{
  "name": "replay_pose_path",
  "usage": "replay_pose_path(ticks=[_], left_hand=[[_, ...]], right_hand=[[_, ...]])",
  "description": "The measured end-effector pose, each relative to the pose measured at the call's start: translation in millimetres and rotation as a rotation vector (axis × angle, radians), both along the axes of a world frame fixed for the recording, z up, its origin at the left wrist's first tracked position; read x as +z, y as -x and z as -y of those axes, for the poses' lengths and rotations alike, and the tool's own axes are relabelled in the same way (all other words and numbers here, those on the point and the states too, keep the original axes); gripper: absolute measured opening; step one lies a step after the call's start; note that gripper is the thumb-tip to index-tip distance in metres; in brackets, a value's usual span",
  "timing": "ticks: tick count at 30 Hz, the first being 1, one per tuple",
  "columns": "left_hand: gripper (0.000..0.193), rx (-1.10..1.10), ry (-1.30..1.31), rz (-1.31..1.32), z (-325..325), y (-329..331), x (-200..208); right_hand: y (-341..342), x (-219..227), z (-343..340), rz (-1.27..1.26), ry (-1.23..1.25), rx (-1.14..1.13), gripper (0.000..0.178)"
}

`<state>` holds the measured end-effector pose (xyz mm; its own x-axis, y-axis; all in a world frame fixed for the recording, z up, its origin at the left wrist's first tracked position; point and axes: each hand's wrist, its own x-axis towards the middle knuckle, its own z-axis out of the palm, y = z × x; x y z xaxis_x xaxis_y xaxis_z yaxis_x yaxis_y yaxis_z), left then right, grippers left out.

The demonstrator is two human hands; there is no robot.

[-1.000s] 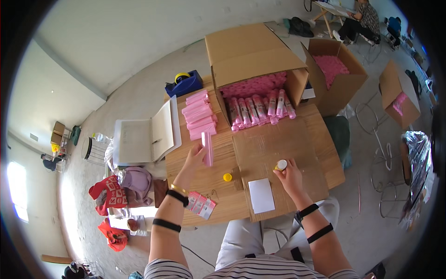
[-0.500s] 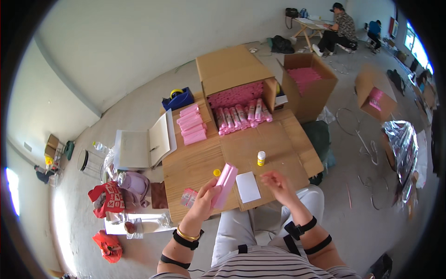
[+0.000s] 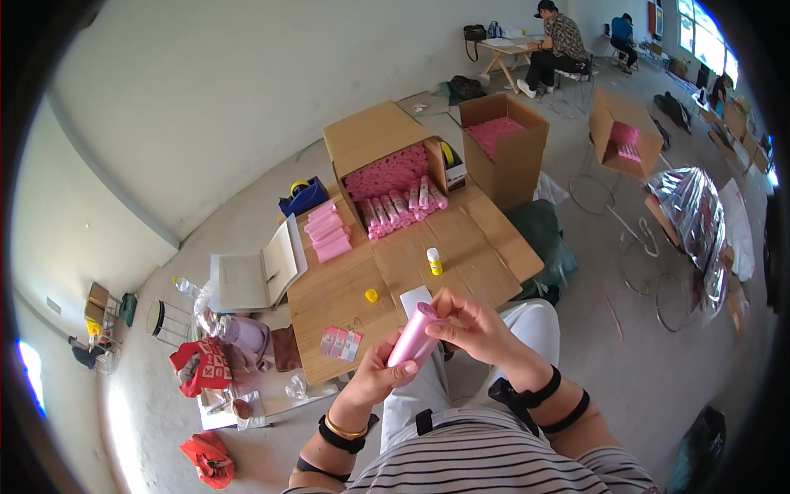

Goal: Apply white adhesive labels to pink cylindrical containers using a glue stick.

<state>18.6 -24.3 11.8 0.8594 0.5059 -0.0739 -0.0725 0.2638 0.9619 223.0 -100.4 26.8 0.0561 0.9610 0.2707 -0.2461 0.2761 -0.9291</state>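
Observation:
A pink roll (image 3: 415,333), seemingly of thin plastic, is tilted in front of me over the near table edge. My left hand (image 3: 388,370) wraps round its lower part. The fingers of my right hand (image 3: 473,328) are closed on its upper end. Beyond the roll, a white paper (image 3: 414,298) lies partly hidden on the table. An uncapped glue stick (image 3: 434,262) stands upright farther off, with its yellow cap (image 3: 372,295) to the left. Several printed labels (image 3: 339,343) lie near the left front edge.
An open carton (image 3: 374,123) of pink rolls stands on the table (image 3: 321,288), beside stacked rolls (image 3: 327,232), a blue tape dispenser (image 3: 303,196) and an open binder (image 3: 247,280). Another carton (image 3: 514,173) stands behind right. A person (image 3: 564,49) sits at a far table.
My right hand has moved left from above the paper and taken hold of the roll's upper end. The roll has come nearer to me and right. The view has shifted.

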Motion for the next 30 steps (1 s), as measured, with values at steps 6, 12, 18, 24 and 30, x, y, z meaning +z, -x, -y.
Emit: replay_pose_path(ticks=[6, 12, 18, 24, 30], left_hand=[[0.048, -0.128, -0.032, -0.147, 11, -1, 17], [0.037, -0.212, -0.405, -0.337, 18, -7, 3], [0.033, -0.187, -0.504, -0.226, 23, -11, -63], [0.035, -0.598, 0.464, -0.326, 6, -9, -70], [0.042, -0.686, 0.429, -0.319, -10, -5, -90]], right_hand=[[0, 4, 21, 0.032, -0.012, -0.086, 0.016], [-5, -28, 37, 0.213, 0.064, -0.033, 0.021], [-11, -65, 62, 0.3, 0.3, 0.0, 0.019], [-9, -77, 70, 0.739, -0.129, -0.146, 0.027], [-8, -81, 69, 0.881, -0.128, -0.12, 0.03]])
